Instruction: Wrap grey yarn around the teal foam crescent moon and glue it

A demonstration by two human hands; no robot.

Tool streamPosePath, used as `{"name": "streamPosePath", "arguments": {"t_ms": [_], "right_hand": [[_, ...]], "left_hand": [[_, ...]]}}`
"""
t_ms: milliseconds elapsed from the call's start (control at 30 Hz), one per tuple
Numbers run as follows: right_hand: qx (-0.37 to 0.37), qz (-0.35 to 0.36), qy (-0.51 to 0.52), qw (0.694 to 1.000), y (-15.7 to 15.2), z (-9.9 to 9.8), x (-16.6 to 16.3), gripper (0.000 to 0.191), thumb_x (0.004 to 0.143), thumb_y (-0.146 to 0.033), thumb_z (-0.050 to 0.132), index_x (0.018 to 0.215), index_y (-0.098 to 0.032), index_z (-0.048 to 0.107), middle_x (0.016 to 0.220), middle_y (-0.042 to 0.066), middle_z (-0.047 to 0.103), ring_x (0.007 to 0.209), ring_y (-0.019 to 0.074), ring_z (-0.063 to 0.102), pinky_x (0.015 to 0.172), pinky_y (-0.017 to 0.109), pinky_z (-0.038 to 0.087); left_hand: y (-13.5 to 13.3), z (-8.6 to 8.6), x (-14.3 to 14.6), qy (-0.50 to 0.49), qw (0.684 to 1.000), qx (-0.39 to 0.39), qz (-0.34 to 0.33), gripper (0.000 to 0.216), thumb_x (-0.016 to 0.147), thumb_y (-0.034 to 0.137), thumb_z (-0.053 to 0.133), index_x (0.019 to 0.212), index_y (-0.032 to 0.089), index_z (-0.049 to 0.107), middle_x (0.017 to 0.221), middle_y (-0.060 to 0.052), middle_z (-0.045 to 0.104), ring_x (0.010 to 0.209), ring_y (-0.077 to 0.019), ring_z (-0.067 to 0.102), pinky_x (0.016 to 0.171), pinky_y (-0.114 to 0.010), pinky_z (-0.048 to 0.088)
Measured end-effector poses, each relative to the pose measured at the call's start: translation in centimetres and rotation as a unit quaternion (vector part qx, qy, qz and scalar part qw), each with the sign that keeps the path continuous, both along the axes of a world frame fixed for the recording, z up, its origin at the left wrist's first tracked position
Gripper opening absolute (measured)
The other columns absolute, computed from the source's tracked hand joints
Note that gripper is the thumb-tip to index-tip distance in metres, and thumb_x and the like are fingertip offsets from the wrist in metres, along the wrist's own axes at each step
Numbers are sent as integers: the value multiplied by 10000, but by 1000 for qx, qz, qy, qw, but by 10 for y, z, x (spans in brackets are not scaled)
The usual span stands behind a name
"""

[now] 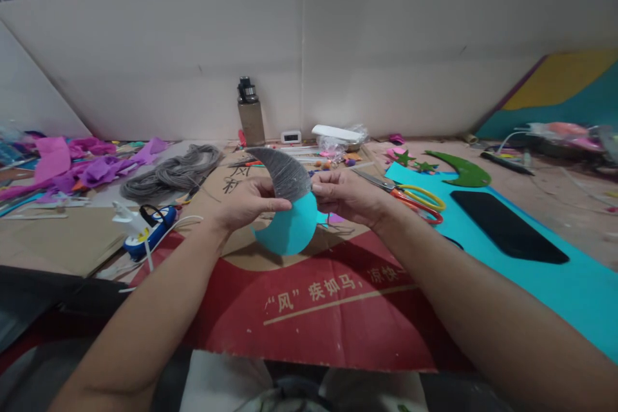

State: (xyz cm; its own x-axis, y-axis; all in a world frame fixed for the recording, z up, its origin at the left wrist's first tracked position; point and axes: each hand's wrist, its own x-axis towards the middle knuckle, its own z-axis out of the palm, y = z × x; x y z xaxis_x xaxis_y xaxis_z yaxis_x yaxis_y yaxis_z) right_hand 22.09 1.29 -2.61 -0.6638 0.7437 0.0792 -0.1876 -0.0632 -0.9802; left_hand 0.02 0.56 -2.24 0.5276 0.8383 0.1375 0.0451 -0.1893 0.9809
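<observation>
– bare forearms (159, 309) fill both lower corners. what are the fingers doing?

– the left hand (248, 203) is clamped on a crescent (290, 225), thumb across the front, the other fingers mostly hidden behind it.

– and the right hand (352, 196)?

– thumb and forefinger are together at the crescent's outer edge. exactly what they pinch there is too small for me to tell.

– so where is the crescent?

– up between the two hands, over a red cardboard sheet (309, 341). its upper part is wrapped in grey yarn (290, 174); the lower part is plain turquoise.

– what sits just beside?

– scissors (410, 199) by the right wrist, with orange and yellow handles. farther right, a dark phone (509, 225) lies on a turquoise sheet (555, 296), and a green crescent (470, 174) rests near that sheet's far edge.

– and to the left?

– a blue power strip (159, 228) near the left forearm, a coiled grey skein (168, 177) behind it, and purple scraps (103, 170) farther out.

– anything at the back?

– a bottle (252, 122) with a dark top, in front of a tall white panel (386, 45), a small white box (291, 136) near it.
</observation>
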Motion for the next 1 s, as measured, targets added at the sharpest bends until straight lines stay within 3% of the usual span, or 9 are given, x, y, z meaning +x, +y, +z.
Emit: {"name": "streamPosePath", "arguments": {"t_ms": [267,367,500,600,767,900,1000], "right_hand": [[83,-54,-78,992,6,-4,3,342,700,-450,717,634,-167,537,540,-63,352,491,59,243,469,242,150],[70,-48,-65,994,7,-5,1,340,693,-456,726,648,-169,549,535,-68,336,491,60,232,470,239,146],[33,-68,-29,997,8,-7,1,345,722,-494,698,728,-164,597,555,-74,294,491,58,196,470,242,140],[45,-101,-34,993,8,-7,0,400,739,-546,660,823,-155,645,572,-66,309,499,62,205,465,244,137],[106,-140,-115,978,3,-7,-4,324,673,-474,738,770,-174,661,696,-10,530,541,65,332,488,243,236],[89,-189,-110,972,3,-9,-6,332,649,-468,749,644,-174,594,584,-35,475,503,65,342,482,248,234],[62,-187,-81,977,6,-10,-5,344,649,-445,756,610,-175,547,547,-45,455,483,61,335,482,249,226]], "left_hand": [[3,5,-7,52,998,-22,0,273,625,284,793,845,135,729,863,-65,725,822,-163,630,767,-270,480],[2,5,-4,28,998,-53,20,266,585,278,808,780,122,717,706,-35,685,629,-114,577,580,-213,444],[2,5,-3,29,991,-108,67,237,603,301,789,707,124,669,509,36,535,407,-36,373,379,-177,230],[0,7,-1,29,989,-114,86,209,615,278,774,698,131,650,504,47,507,399,-28,351,373,-178,204],[-5,11,5,40,992,-103,68,179,620,257,758,686,126,656,490,37,493,438,-59,407,409,-197,283],[-2,8,5,54,993,-81,68,221,619,296,764,709,132,647,574,20,554,473,-64,433,425,-200,304],[3,5,1,55,992,-76,86,290,628,376,755,660,141,590,537,36,498,433,-52,382,398,-195,257]]}}
